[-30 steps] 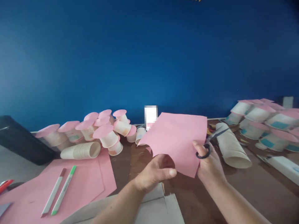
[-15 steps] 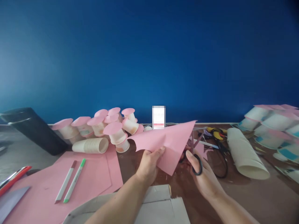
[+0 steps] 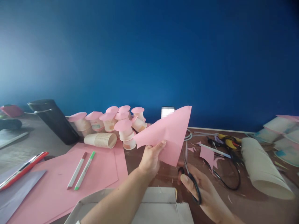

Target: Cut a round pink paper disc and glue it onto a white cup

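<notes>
A piece of pink paper [image 3: 171, 133] is held up near the middle of the view, its left edge cut in a curve. My left hand [image 3: 150, 158] grips it from below, thumb pressed on its face. My right hand [image 3: 198, 183] is closed around black-handled scissors [image 3: 186, 161], thumb and fingers at the loops. The blades point upward, just right of the paper's lower right edge; whether they touch it I cannot tell. Beneath my left forearm lies a grey-white cardboard piece [image 3: 161, 196].
Pink-topped paper cups [image 3: 108, 121] stand behind a stack of cups [image 3: 100, 140]. Two markers [image 3: 85, 171] rest on pink sheets [image 3: 53, 183]. A black tumbler [image 3: 56, 121] leans at left. Right are pink scraps [image 3: 207, 155], cables [image 3: 238, 174], a white paper roll [image 3: 263, 168] and more cups [image 3: 280, 126].
The scissors have swung more upright and moved lower, with their blades now in plain sight. The paper's right corner has risen and tilted steeper. The whole view has shifted left.
</notes>
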Demonstrator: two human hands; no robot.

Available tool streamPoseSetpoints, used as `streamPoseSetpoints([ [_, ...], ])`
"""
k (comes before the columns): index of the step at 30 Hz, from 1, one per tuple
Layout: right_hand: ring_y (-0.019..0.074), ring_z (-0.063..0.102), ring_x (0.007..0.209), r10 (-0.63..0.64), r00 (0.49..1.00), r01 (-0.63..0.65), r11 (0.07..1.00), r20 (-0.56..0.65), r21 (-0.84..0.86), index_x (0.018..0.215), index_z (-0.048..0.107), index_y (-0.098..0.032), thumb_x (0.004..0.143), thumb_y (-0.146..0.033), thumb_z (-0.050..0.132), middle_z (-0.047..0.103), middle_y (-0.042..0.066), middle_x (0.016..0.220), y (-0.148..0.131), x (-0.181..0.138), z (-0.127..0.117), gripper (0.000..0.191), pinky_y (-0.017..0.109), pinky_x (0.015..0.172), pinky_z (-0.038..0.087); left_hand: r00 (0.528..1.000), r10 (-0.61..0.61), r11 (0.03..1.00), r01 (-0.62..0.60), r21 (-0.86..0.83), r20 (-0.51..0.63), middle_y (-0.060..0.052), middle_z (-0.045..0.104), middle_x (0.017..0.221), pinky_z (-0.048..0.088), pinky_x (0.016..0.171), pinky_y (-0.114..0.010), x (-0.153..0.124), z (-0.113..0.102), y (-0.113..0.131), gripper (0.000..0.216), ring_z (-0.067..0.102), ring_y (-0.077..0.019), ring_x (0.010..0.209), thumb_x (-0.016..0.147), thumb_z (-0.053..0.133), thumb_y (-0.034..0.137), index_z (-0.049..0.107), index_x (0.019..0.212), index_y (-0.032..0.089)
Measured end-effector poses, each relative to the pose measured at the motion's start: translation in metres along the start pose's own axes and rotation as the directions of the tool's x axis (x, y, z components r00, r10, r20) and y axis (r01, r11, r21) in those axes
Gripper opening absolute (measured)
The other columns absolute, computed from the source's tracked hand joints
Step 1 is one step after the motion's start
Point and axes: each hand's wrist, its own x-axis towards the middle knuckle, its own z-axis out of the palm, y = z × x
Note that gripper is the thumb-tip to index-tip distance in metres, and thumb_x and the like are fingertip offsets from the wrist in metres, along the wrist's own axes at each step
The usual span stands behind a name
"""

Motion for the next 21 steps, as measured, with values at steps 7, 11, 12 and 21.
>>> streamPoseSetpoints([
  [7, 0.0153, 0.05, 0.068, 0.027, 1.0, -0.028, 0.996, -0.016, -0.088, 0.12, 0.063, -0.018, 0.083, -0.05, 0.06, 0.054, -0.001, 0.072, 0.009, 0.0, -0.004, 0.048, 0.023, 0.062, 0.043, 0.999, 0.03, 0.999, -0.03, 0.018, 0.017, -0.01, 0.072, 0.088, 0.05, 0.083, -0.035, 0.002, -0.003, -0.004, 0.035, 0.067, -0.0252, 0.088, 0.063, 0.081, 0.03, 0.069, 0.089, 0.01],
  [11, 0.0155, 0.049, 0.068, 0.035, 0.999, -0.039, 0.99, -0.038, -0.134, 0.123, 0.062, -0.016, 0.084, -0.052, 0.057, 0.052, -0.001, 0.072, 0.009, 0.001, -0.003, 0.054, 0.024, 0.063, 0.042, 1.0, 0.016, 0.999, -0.017, 0.039, 0.002, -0.01, 0.072, 0.085, 0.05, 0.082, -0.033, 0.0, -0.001, -0.004, 0.03, 0.067, -0.0251, 0.088, 0.064, 0.08, 0.029, 0.069, 0.083, 0.009],
  [12, 0.0157, 0.049, 0.068, 0.041, 0.998, -0.046, 0.99, -0.04, -0.134, 0.123, 0.062, -0.015, 0.084, -0.053, 0.057, 0.053, -0.001, 0.072, 0.008, 0.002, -0.003, 0.055, 0.024, 0.063, 0.042, 1.0, 0.013, 0.999, -0.013, 0.039, 0.001, -0.01, 0.072, 0.085, 0.05, 0.083, -0.033, 0.0, -0.001, -0.003, 0.03, 0.067, -0.0251, 0.088, 0.064, 0.08, 0.029, 0.069, 0.084, 0.01],
  [21, 0.0167, 0.051, 0.069, 0.028, 0.997, -0.037, 0.989, -0.066, -0.142, 0.121, 0.065, -0.017, 0.081, -0.048, 0.062, 0.056, 0.0, 0.073, 0.012, 0.003, -0.003, 0.051, 0.024, 0.063, 0.043, 0.999, 0.004, 1.0, -0.004, 0.008, 0.033, -0.012, 0.073, 0.095, 0.051, 0.084, -0.035, 0.0, 0.0, -0.004, 0.042, 0.067, -0.027, 0.094, 0.067, 0.078, 0.028, 0.067, 0.104, 0.009],
])
